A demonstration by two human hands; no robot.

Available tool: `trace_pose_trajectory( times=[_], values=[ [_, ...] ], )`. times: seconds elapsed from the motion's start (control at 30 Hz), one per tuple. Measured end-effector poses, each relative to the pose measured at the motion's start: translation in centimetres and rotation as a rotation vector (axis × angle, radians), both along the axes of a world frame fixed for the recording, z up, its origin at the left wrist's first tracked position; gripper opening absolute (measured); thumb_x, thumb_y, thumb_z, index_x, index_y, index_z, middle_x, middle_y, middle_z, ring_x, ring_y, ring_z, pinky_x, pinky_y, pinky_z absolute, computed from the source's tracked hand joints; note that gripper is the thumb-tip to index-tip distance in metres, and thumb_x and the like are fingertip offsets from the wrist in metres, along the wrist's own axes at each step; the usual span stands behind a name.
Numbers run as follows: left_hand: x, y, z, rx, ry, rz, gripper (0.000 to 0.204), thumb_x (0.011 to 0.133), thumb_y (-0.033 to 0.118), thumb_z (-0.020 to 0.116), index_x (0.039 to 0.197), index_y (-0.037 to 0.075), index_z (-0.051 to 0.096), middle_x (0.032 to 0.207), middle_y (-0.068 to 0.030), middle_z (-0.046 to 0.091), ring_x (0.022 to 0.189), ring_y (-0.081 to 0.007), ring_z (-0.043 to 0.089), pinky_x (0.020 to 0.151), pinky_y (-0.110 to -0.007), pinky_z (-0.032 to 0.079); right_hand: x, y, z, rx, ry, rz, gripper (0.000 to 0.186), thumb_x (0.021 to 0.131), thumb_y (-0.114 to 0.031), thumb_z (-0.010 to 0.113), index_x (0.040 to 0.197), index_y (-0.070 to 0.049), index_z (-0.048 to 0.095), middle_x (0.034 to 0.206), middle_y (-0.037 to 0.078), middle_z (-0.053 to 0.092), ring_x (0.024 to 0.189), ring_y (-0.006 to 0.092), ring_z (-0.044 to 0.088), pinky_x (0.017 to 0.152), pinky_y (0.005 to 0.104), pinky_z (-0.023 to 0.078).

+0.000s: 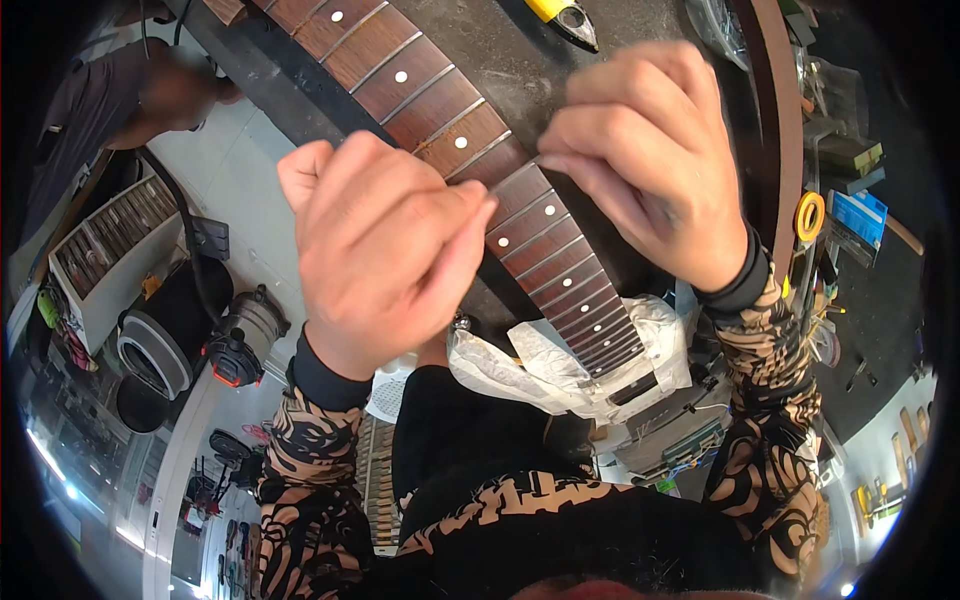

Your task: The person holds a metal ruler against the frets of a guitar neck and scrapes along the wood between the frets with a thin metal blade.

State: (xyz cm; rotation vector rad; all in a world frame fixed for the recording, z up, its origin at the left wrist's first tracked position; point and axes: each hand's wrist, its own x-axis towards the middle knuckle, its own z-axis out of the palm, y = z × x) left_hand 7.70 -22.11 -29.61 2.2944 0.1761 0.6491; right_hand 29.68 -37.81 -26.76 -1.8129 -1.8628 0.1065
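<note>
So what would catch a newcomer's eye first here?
First, the long, white-dotted fretboard, slanting from the upper left down to a crinkled white covering below the middle. Then the curled hands: the left hand overlapping the fretboard, the right hand near its right edge.

Looks like an instrument workshop, judging by a fretted neck (pixel 541 218) over a dark surface (pixel 490 55), a yellow hand tool (pixel 557 12), a roll of yellow tape (pixel 800 218), and tools (pixel 909 430) lined up along the right-hand white wall (pixel 872 450).
</note>
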Motion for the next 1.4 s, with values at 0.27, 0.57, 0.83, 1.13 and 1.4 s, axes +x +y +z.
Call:
trace_pose_trajectory(
  times=[0.27,0.57,0.83,1.13,1.4],
  values=[
    [-0.1,-0.1,-0.9,0.014,-0.076,0.052,0.025,0.078,0.002,0.096,0.097,0.010,0.080,0.086,0.0016,0.069,0.077,-0.0208,0.062,0.084,-0.041,0.034,-0.4,-0.4,0.3,-0.023,-0.031,0.002,0.033,0.077,-0.014,0.096,0.106,-0.012,0.081,0.113,0.004,0.076,0.110,0.0324,0.068,0.097,0.0461,0.051],
    [0.4,0.1,-0.4,0.060,-0.053,0.031,0.026,0.082,-0.010,0.092,0.100,0.004,0.079,0.085,-0.0035,0.072,0.076,-0.0226,0.065,0.083,-0.040,0.040,0.2,0.3,-0.3,0.029,-0.035,-0.014,0.029,0.079,-0.014,0.095,0.105,-0.014,0.082,0.112,0.002,0.076,0.109,0.0313,0.068,0.096,0.0444,0.049],
    [0.7,0.4,-0.7,0.077,-0.052,0.050,0.026,0.082,-0.009,0.092,0.101,0.004,0.079,0.085,-0.0044,0.073,0.076,-0.0230,0.065,0.083,-0.040,0.040,0.5,1.1,-0.9,0.046,-0.016,-0.027,0.030,0.079,-0.014,0.096,0.105,-0.014,0.082,0.112,0.002,0.076,0.108,0.0308,0.068,0.096,0.0439,0.049],
    [0.9,0.5,-0.6,0.040,-0.054,-0.010,0.028,0.080,-0.009,0.093,0.101,0.003,0.080,0.085,-0.0038,0.072,0.076,-0.0228,0.065,0.085,-0.040,0.040,0.8,1.0,-0.7,0.014,-0.044,-0.007,0.032,0.078,-0.015,0.097,0.106,-0.014,0.082,0.113,0.002,0.076,0.109,0.0311,0.068,0.097,0.0460,0.050],
    [0.4,0.3,-0.7,0.007,-0.052,-0.033,0.029,0.079,-0.009,0.093,0.101,0.004,0.080,0.084,-0.0038,0.070,0.075,-0.0233,0.064,0.084,-0.040,0.040,0.3,-0.2,0.1,-0.025,-0.056,0.005,0.032,0.078,-0.016,0.096,0.106,-0.015,0.082,0.115,0.002,0.076,0.110,0.0306,0.069,0.096,0.0465,0.049]
  ],
)
